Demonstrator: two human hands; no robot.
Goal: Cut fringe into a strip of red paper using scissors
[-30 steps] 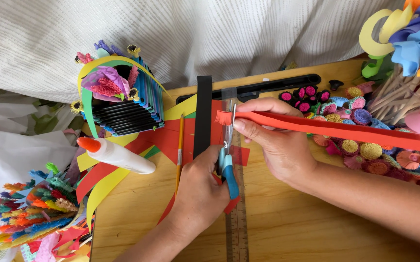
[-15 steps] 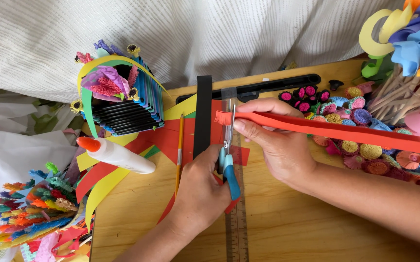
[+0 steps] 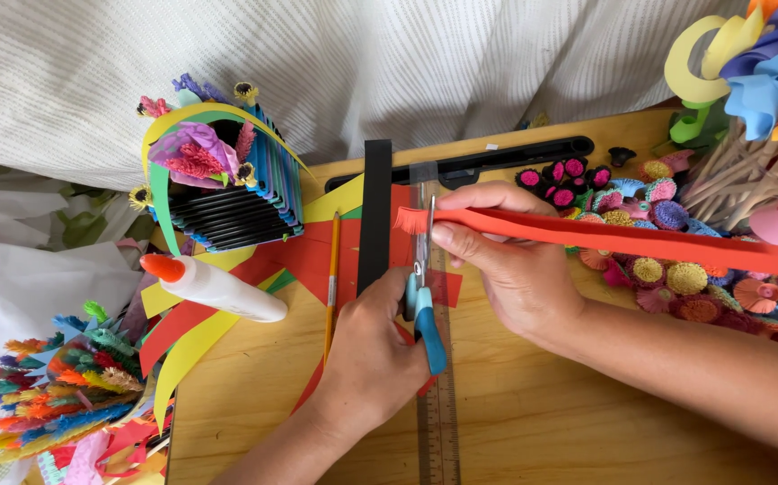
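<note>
My left hand (image 3: 366,359) grips blue-handled scissors (image 3: 427,328), blades pointing away from me. The blades meet the fringed left end of a long red paper strip (image 3: 640,241). My right hand (image 3: 506,269) pinches that strip near its cut end and holds it level, so that it reaches out to the right. Both hands hover over a wooden board (image 3: 542,404), just above a clear ruler (image 3: 438,422) and red paper sheets (image 3: 308,251).
A white glue bottle with an orange cap (image 3: 214,287) lies to the left, beside a pencil (image 3: 331,278) and a black strip (image 3: 375,216). A paper basket with flowers (image 3: 236,198) stands at the back left. Rolled paper flowers (image 3: 667,269) crowd the right. Fringed coloured strips (image 3: 57,386) lie at the far left.
The scissor blades have shifted slightly at the strip's fringed end. Both hands stay almost where they were.
</note>
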